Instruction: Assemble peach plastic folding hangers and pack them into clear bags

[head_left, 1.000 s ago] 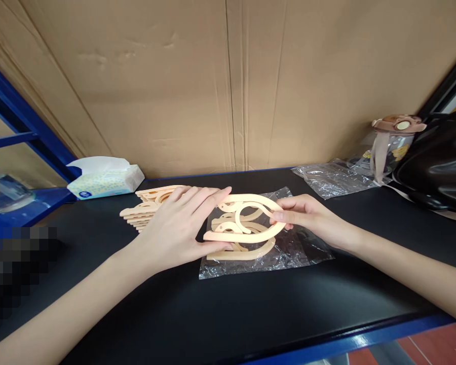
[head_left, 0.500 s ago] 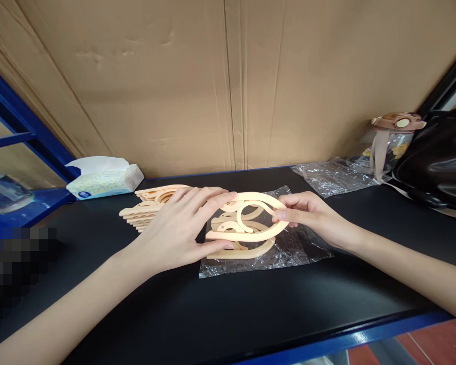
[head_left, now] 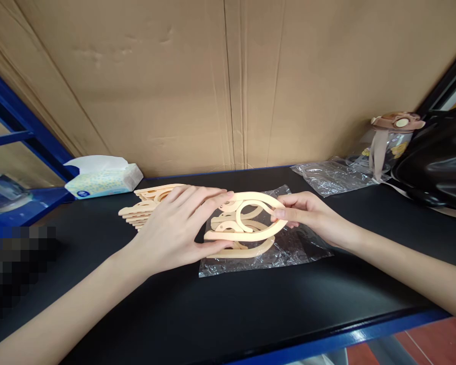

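Both hands are on a beige folded clothes hanger (head_left: 261, 234), which has a curved hook inside its loop. My right hand (head_left: 307, 213) pinches the rounded end between thumb and fingers. At the other end, my left hand (head_left: 182, 220) spans the two arms, fingers at the upper one and thumb near the lower one. Beneath this hanger, more hangers (head_left: 247, 252) of the same kind lie on or in a clear plastic bag (head_left: 300, 253); I cannot tell which. Partly behind my left hand is a stack of beige folded hangers (head_left: 137, 210).
The black tabletop (head_left: 251, 309) has a blue front edge. A tissue pack (head_left: 104, 180) stands at the back left. Towards the back right lie another clear plastic bag (head_left: 330, 177), a strapped water bottle (head_left: 397, 139) and a shiny black bag (head_left: 437, 162). Cardboard (head_left: 175, 91) covers the back.
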Demonstrator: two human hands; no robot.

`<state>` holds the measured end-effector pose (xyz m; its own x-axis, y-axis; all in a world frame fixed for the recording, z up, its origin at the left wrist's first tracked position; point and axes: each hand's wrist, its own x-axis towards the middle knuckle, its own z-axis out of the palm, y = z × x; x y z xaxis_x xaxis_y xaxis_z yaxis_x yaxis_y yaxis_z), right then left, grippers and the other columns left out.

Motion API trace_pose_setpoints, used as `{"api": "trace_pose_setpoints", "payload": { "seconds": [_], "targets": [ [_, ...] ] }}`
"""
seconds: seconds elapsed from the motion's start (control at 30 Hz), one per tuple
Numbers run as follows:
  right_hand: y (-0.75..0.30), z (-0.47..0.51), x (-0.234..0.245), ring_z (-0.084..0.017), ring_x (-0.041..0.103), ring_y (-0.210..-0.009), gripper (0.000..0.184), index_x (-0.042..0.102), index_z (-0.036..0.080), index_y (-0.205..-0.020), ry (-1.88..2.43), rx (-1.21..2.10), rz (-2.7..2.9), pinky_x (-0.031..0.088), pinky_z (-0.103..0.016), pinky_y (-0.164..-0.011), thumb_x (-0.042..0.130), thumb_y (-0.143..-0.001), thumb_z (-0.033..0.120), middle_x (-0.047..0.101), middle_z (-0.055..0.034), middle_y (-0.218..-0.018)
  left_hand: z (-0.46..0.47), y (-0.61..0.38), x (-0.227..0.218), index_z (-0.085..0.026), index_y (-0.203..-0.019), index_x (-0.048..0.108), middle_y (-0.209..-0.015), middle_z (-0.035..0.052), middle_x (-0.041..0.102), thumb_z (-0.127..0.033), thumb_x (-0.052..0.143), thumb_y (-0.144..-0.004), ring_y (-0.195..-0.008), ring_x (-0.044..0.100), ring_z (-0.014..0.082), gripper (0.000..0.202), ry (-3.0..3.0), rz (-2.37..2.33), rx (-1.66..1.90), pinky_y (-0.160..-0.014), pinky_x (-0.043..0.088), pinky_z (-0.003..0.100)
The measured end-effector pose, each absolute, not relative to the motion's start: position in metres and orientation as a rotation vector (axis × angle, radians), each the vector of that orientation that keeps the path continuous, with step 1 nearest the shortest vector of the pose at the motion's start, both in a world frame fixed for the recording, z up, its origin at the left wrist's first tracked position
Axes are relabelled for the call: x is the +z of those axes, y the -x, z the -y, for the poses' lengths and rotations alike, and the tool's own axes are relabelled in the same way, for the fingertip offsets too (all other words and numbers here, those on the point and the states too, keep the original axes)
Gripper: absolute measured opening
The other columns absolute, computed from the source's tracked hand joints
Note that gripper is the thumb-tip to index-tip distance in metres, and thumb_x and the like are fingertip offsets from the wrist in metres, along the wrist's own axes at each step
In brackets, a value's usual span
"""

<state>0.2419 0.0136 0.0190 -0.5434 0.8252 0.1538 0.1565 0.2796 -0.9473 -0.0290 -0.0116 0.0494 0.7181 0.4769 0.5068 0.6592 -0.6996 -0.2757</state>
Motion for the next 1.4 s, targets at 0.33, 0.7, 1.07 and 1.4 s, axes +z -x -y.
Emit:
{"api": "trace_pose_setpoints", "payload": {
  "seconds": [0.33, 0.7, 1.07, 1.4],
  "targets": [
    [-0.239, -0.008, 0.020, -0.020, 0.055, -0.100, 0.056, 0.043, 0.025, -0.131, 0.793, 0.576, 2.085, 0.048, -0.035, -0.080, 0.065, -0.082, 0.044, 0.054, -0.0079, -0.116, 0.017, 0.025, 0.049, -0.013, -0.124, 0.048, -0.108, 0.0121, 0.067, -0.051, 0.061, -0.082, -0.095, 0.062, 0.0278, 0.057, 2.355, 0.797, -0.615, -0.083, 0.046, 0.041],
    [-0.235, 0.009, 0.022, -0.027, 0.041, -0.128, 0.066, 0.034, 0.020, -0.139, 0.602, -0.251, 2.449, 0.040, -0.044, -0.099, 0.059, -0.086, 0.048, 0.046, -0.0150, -0.138, 0.024, 0.013, 0.042, -0.013, -0.114, 0.052, -0.108, 0.0134, 0.069, -0.045, 0.061, -0.084, -0.092, 0.064, 0.0274, 0.045, 2.330, 0.652, -0.615, -0.082, 0.046, 0.041],
    [-0.236, 0.009, 0.024, -0.028, 0.051, -0.112, 0.062, 0.041, 0.018, -0.136, 0.729, -0.313, 2.435, 0.043, -0.043, -0.088, 0.061, -0.079, 0.034, 0.055, -0.0129, -0.127, 0.024, 0.009, 0.038, -0.010, -0.136, 0.041, -0.135, 0.0166, 0.053, -0.047, 0.055, -0.088, -0.122, 0.051, 0.0298, 0.062, 2.448, 0.799, -0.584, -0.099, 0.043, 0.042],
    [-0.313, -0.055, 0.051, -0.032, 0.056, -0.108, 0.077, 0.034, 0.016, -0.142, 1.232, -0.266, 2.477, 0.043, -0.047, -0.090, 0.062, -0.076, 0.046, 0.060, -0.0132, -0.120, 0.008, 0.022, 0.032, -0.007, -0.130, 0.052, -0.139, 0.0152, 0.050, -0.022, 0.036, -0.098, -0.134, 0.041, 0.0257, 0.039, 2.584, 0.926, -0.443, -0.107, 0.041, 0.044]
  ]
}}
